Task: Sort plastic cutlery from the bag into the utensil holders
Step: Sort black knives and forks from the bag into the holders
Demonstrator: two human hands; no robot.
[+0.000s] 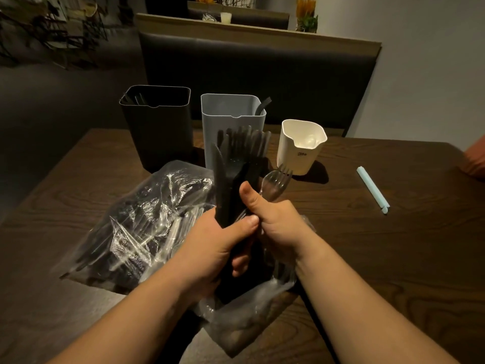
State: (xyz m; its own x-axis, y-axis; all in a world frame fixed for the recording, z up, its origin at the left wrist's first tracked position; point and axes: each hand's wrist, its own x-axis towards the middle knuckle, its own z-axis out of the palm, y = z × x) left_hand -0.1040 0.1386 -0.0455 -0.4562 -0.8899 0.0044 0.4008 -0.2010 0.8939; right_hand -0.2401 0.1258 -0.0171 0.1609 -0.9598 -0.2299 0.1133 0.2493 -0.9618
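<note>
- The bundle of black cutlery (236, 158) stands upright in the grip at the middle of the view. Fork tines and a serrated knife edge fan out above the fists, and the handles run down between the palms.
- The left hand (217, 248) is wrapped tightly round the lower part of the bundle, with the thumb laid across its front.
- The right hand (273, 219) is closed just beside it, touching the left thumb. Its thumb points up against the bundle, and its curled fingers hold a clear fork (275, 183), whose tines lean up and to the right of the grip.
- Under and to the left of the grip lies the clear plastic bag (147, 222), crumpled and open, with more black and clear cutlery inside. Its mouth spreads below the wrists.
- Straight beyond the grip stands the grey holder (231, 119), with a black fork (263, 103) leaning at its right rim.
- Beyond and left of the grip is the black holder (160, 132), with dark pieces inside.
- Beyond and right of the grip is the shorter white holder (299, 148); what it holds is unclear.
- Well to the right of the grip, a pale blue stick (372, 190) lies on the dark wooden table (393, 258).
- Behind the holders is a dark padded bench (262, 74).
</note>
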